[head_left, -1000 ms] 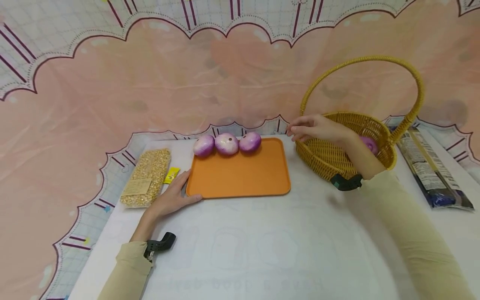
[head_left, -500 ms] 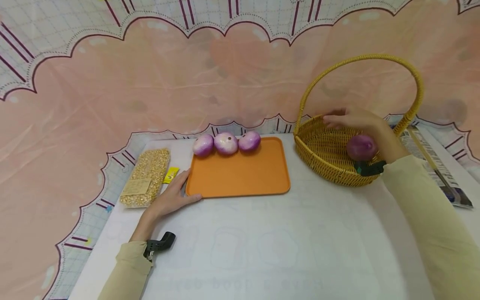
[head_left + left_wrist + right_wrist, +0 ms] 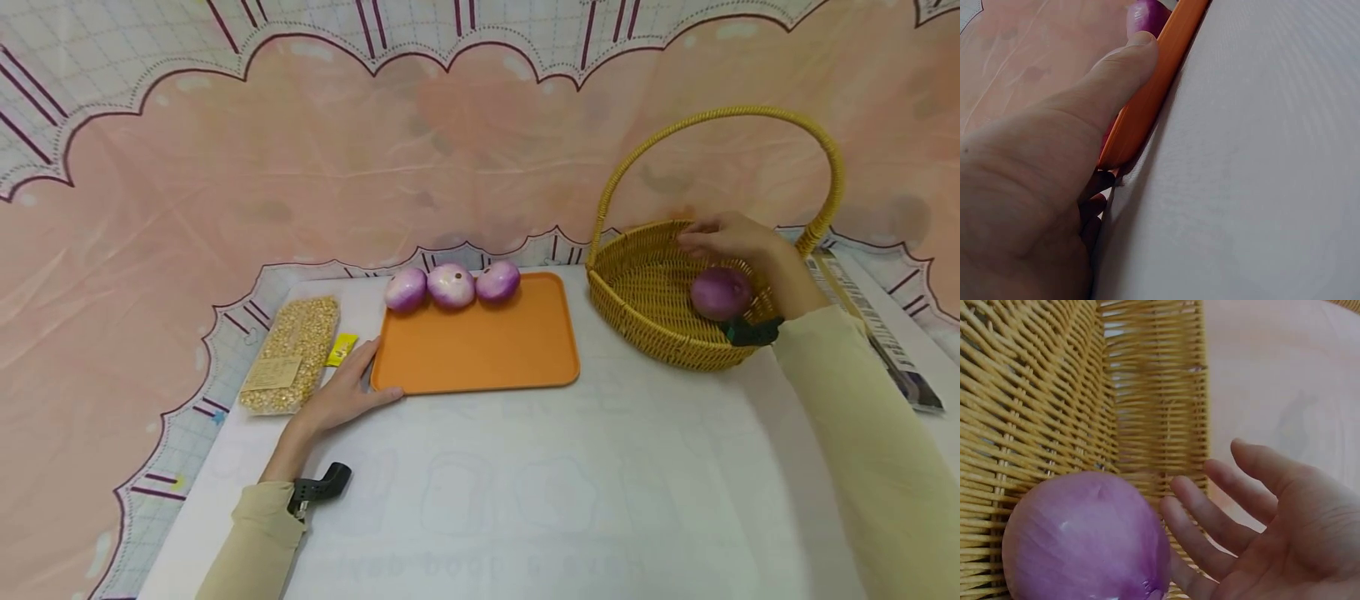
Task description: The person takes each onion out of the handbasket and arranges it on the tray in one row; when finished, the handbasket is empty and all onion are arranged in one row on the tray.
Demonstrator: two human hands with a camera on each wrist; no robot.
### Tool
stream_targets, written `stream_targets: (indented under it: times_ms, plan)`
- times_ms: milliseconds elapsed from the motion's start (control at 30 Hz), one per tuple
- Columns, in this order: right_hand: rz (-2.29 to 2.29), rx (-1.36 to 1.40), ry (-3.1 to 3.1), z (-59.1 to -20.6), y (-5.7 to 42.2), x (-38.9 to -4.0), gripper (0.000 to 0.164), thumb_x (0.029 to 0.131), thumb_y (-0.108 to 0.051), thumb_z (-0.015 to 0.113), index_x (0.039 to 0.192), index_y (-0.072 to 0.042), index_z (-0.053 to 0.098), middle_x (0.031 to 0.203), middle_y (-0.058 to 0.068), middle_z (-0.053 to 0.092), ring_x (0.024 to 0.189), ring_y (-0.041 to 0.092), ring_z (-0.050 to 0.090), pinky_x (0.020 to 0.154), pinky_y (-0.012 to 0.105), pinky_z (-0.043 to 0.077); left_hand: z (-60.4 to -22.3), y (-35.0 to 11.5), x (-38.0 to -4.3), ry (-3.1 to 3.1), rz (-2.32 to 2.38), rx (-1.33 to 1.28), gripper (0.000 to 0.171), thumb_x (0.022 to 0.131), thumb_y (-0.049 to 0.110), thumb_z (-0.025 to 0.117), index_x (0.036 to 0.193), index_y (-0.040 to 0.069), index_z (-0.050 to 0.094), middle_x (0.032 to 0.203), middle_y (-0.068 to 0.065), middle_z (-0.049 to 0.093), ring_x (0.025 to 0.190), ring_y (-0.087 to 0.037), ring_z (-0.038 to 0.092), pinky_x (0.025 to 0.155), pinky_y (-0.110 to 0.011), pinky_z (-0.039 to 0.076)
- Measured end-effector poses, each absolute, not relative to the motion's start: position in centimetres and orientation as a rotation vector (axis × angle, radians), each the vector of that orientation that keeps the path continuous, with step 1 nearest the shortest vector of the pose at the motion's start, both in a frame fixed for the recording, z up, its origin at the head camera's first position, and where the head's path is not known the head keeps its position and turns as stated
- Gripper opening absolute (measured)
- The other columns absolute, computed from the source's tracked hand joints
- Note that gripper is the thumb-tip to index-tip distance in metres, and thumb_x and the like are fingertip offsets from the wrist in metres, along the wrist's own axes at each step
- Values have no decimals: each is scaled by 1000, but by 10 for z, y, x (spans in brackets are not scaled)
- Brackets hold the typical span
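Observation:
In the head view my left hand (image 3: 341,400) rests at the near left corner of an orange tray (image 3: 480,354), thumb along the front rim and fingers along the left side. The left wrist view shows the thumb (image 3: 1119,72) touching the rim. Three purple-and-white onions (image 3: 451,287) sit in a row at the tray's back left. My right hand (image 3: 738,239) hovers over the right part of a wicker basket (image 3: 641,321), holding nothing. Under it a purple onion (image 3: 720,293) lies in the basket. Up close, the onion (image 3: 1088,540) is beside my loosely spread fingers, with contact unclear.
Left of the tray lie a clear bag of corn kernels (image 3: 292,354) and a small yellow packet (image 3: 342,349). The basket's tall handle (image 3: 720,117) arches over it. A long printed package (image 3: 892,350) lies to the right, partly behind my right sleeve.
My right hand has moved right, from the basket's left rim to above the onion inside. The left hand and the three onions on the tray have stayed put.

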State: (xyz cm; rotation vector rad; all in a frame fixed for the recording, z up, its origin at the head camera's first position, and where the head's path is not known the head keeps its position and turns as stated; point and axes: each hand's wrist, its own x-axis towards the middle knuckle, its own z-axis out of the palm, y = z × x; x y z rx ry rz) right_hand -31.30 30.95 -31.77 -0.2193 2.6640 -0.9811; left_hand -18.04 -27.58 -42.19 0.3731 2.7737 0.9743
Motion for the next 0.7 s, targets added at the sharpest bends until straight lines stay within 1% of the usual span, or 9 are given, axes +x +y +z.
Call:
stream_targets:
  times_ms: [67,167,267,333,400,467,533,600,700]
  plan:
    - [-959,-225,2659,-318,312,-313,61,99,-40,51,135,9,48,114,13,66,89,4,61,85,32,51,-422,-276,-180,2772,973,374,102,85,47,71,157,7,11,162,-23,11,149,-42,9,119,-62,12]
    - [-903,-245,2659,-320,315,-313,61,99,-40,51,134,10,49,114,16,64,93,10,58,78,27,50,-421,-276,-179,2770,976,371,102,85,47,71,157,7,11,161,-24,11,149,-42,10,119,-62,12]
    - [-894,-235,2650,-325,319,-311,61,99,-40,52,135,9,49,116,17,65,97,13,59,78,25,50,-423,-275,-180,2771,979,375,102,84,47,71,156,7,11,161,-23,13,150,-41,11,120,-60,14]
    - [-904,-220,2640,-328,321,-310,61,99,-40,52,136,8,48,120,20,64,102,18,60,84,29,51,-423,-274,-180,2771,985,381,102,84,46,72,156,7,12,161,-22,14,150,-40,12,120,-60,14]
    - [-906,-204,2623,-331,323,-310,63,99,-41,51,139,7,46,128,25,59,113,26,58,95,38,50,-423,-275,-181,2768,990,385,102,84,46,72,156,7,12,161,-21,15,150,-39,13,120,-59,15]
    - [-889,-199,2614,-334,324,-309,63,98,-41,52,139,7,46,137,30,50,124,35,49,103,50,44,-423,-275,-181,2768,990,389,102,84,46,72,156,7,12,161,-22,15,149,-39,13,120,-60,15]
    - [-852,-192,2610,-337,325,-308,64,97,-42,53,140,6,45,144,32,41,130,42,39,106,59,37,-423,-275,-181,2765,992,392,102,84,46,73,156,7,12,161,-22,15,149,-40,13,119,-60,15]
    - [-830,-194,2610,-339,324,-308,65,96,-42,56,139,5,45,146,33,36,132,45,35,106,62,35,-422,-275,-181,2765,990,387,102,84,46,72,156,7,12,161,-22,14,149,-40,12,119,-61,14]
    - [-795,-211,2626,-343,323,-307,66,95,-43,57,139,4,46,145,32,38,128,44,41,100,58,42,-423,-274,-182,2758,995,392,102,84,46,72,157,8,11,161,-22,14,150,-40,12,119,-61,14]
